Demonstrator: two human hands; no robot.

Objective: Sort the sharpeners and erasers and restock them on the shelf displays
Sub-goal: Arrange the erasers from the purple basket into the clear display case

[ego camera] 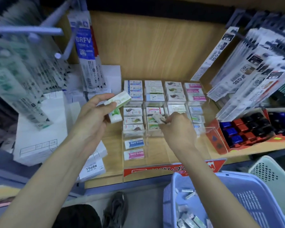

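Clear acrylic eraser tray [135, 167] on the wooden shelf, part stocked; both hands loaded.

Left hand [92, 116] curls fingers and thumb round a loose stack of rectangular, paper-sleeved erasers [118, 105], held just beside the tray's left edge. Right hand [179, 129] pinches one small eraser [158, 118], tilted, over a middle compartment. Risks, as I judge them: the glossy sleeves slide and the stack spills into the wrong slots, or the tilted piece catches a thin divider. Perforated blue plastic basket [237, 186] holds more stock.
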